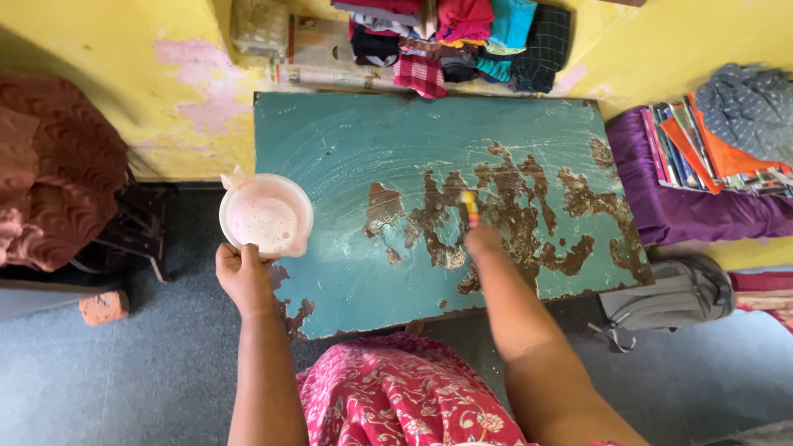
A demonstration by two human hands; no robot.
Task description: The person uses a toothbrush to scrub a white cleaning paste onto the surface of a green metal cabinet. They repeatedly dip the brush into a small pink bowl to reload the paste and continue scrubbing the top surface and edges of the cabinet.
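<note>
A teal bench (347, 157) with worn, peeling paint fills the middle, its surface streaked with wet swirls. At the bench's left front corner, the left hand (242, 277) grips a pale plastic jug (265, 215) of pinkish, foamy liquid. On the bench's worn middle, the right hand (483, 239) closes around a small yellow brush (470, 206).

Both arms are bare to the frame edge — no sleeves, watch or bangles visible. Left hand (244, 277) and right hand (483, 241) are ungloved. Garment (396, 396) over the lap — pink-red cloth, pale floral print.
</note>
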